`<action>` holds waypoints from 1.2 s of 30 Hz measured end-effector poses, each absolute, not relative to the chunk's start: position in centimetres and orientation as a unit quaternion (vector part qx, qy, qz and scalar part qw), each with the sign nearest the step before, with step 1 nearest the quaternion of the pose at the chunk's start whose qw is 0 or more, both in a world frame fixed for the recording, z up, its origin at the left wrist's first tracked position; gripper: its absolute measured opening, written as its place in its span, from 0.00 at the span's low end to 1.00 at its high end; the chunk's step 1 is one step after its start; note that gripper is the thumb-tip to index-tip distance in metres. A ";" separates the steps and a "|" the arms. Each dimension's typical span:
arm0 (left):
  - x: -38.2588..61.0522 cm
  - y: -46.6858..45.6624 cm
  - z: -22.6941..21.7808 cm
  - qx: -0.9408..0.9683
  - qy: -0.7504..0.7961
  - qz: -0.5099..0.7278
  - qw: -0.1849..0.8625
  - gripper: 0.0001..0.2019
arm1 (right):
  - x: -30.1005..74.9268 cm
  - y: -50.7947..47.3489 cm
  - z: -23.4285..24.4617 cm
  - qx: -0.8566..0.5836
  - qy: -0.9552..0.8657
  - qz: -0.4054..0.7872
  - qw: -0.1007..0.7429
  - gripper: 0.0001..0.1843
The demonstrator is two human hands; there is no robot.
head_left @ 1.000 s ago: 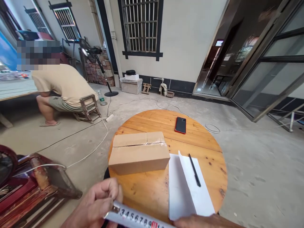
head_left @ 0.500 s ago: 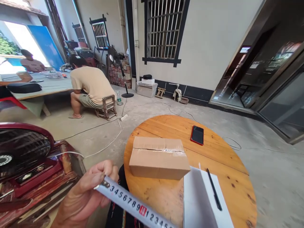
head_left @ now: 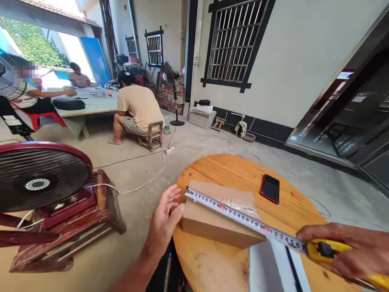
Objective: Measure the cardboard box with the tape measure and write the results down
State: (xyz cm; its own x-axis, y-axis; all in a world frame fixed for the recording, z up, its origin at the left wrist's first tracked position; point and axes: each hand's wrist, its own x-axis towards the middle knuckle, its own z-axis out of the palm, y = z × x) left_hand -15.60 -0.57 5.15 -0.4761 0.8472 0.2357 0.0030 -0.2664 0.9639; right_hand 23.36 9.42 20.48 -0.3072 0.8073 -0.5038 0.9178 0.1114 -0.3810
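Observation:
A sealed cardboard box lies on a round wooden table. A tape measure blade stretches over the box from its far left corner towards the lower right. My right hand is closed round the yellow tape measure case at the right edge of the view. My left hand rests at the box's left end with fingers spread, just below the tape's hooked tip; it grips nothing.
A red-cased phone lies on the table beyond the box; white paper and a black pen lie near me. A red fan on a stand is left. A person sits on a stool; cables cross the floor.
The view swung left. My left hand let go of the tape's tip, and the blade now lies across the box. My right hand with the yellow case came into view.

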 end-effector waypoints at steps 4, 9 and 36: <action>-14.1 -0.4 4.2 0.447 0.545 0.660 0.259 0.28 | 20.2 11.6 23.5 0.583 0.719 -0.350 0.146 0.25; -12.8 -0.1 4.3 0.506 0.590 0.611 0.151 0.20 | 19.2 13.3 23.0 0.582 0.722 -0.338 0.160 0.25; -11.3 0.8 3.0 0.435 0.563 0.686 0.156 0.34 | 20.5 13.6 23.4 0.531 0.745 -0.370 0.160 0.26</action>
State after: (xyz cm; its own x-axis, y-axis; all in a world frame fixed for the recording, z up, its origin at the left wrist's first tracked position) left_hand -11.34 0.76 2.99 -0.5736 0.7033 0.4199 0.2751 -0.3174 0.9075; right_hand 20.51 13.58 23.38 -0.3842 0.6731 -0.6319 0.9102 0.1614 -0.3815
